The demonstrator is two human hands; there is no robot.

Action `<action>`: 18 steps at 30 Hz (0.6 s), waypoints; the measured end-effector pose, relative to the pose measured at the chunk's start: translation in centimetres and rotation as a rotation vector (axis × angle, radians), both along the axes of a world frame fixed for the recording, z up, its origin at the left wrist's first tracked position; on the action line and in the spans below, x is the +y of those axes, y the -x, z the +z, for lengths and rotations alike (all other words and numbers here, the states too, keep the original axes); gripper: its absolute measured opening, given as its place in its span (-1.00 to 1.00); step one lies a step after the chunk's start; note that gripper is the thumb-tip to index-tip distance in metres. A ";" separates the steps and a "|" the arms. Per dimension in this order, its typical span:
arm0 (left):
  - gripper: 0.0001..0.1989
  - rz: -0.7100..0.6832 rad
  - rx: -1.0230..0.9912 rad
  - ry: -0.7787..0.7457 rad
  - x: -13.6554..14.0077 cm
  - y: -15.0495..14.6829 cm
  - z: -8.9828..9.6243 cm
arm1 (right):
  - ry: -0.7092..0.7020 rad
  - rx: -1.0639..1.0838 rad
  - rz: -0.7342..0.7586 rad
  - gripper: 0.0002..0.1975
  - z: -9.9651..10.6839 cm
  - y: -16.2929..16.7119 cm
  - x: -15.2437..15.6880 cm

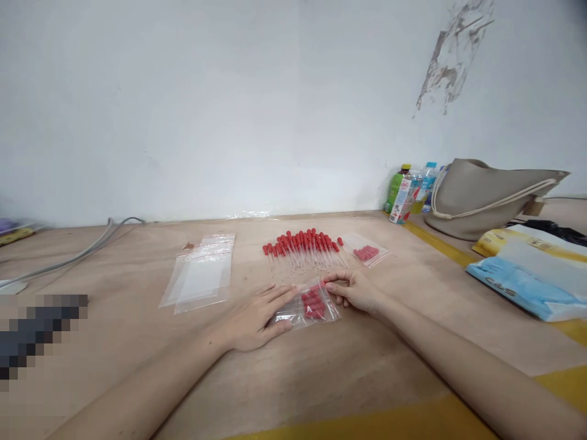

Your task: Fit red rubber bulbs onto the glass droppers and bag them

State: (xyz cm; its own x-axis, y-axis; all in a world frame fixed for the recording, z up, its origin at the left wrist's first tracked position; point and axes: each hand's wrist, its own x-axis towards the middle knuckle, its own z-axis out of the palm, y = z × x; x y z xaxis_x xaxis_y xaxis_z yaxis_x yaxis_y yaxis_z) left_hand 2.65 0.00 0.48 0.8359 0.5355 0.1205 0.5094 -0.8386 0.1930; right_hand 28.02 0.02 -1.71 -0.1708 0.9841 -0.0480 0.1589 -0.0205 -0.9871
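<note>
A clear zip bag [298, 319] lies on the table in front of me, with several red rubber dropper bulbs [313, 304] showing at its right end. My left hand [261, 315] rests flat across the bag's left part, fingers apart. At the bag's upper right corner, by the red seal strip, my right hand [352, 291] pinches the edge between thumb and forefinger. Just beyond lies a spread pile of glass droppers with red bulbs [302, 244], their tips pointing towards me. Another zip bag with red-bulbed droppers [365, 252] lies to the right of the pile.
Flat zip bags [202, 278] lie overlapping on the left. Grey cables [98, 241] run along the left side. Bottles [403, 192], a grey-beige bag [486, 195] and a blue tissue pack [518, 284] stand or lie at the right. A white wall [206, 110] closes the back.
</note>
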 end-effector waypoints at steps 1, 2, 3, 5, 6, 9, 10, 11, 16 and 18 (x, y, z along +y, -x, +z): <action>-0.43 -0.002 0.001 0.001 0.0 0.0 0.0 | 0.002 0.003 0.030 -0.65 0.1 0.2 0.1; -0.43 -0.005 0.001 0.001 0.0 0.0 0.0 | 0.001 0.014 0.056 -0.65 0.1 0.4 0.1; -0.43 -0.008 -0.001 0.000 0.0 0.0 0.0 | -0.003 0.031 0.071 -0.65 0.2 0.6 0.2; -0.44 -0.011 -0.004 -0.005 0.0 -0.1 0.1 | -0.012 0.067 0.053 -0.66 0.0 1.2 0.5; -0.45 -0.010 -0.008 -0.008 0.0 -0.1 0.1 | -0.017 0.075 0.018 -0.68 -0.1 1.4 0.7; -0.45 0.000 -0.019 -0.009 -0.1 -0.1 0.1 | -0.066 0.036 -0.130 -0.75 -0.8 1.9 1.2; -0.44 0.006 -0.019 -0.004 -0.1 -0.1 0.1 | -0.106 0.004 -0.171 -0.78 -1.0 2.0 1.3; -0.44 0.014 -0.019 0.001 -0.1 -0.1 0.1 | -0.156 -0.031 -0.194 -0.81 -1.2 2.0 1.3; -0.45 0.034 -0.016 0.003 0.0 0.0 0.0 | -0.265 -0.151 -0.057 -0.85 -1.3 1.7 1.1; -0.45 0.018 -0.025 -0.003 0.0 0.0 -0.1 | -0.267 -0.162 0.035 -0.83 -0.8 1.5 0.9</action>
State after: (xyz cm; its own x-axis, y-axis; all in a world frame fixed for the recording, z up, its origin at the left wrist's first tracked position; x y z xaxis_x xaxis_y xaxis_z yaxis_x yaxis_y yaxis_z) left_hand 2.67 -0.01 0.40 0.8231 0.5496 0.1429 0.5192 -0.8303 0.2027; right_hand 26.50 0.89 -2.56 -0.2158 0.9594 0.1817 0.3108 0.2439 -0.9186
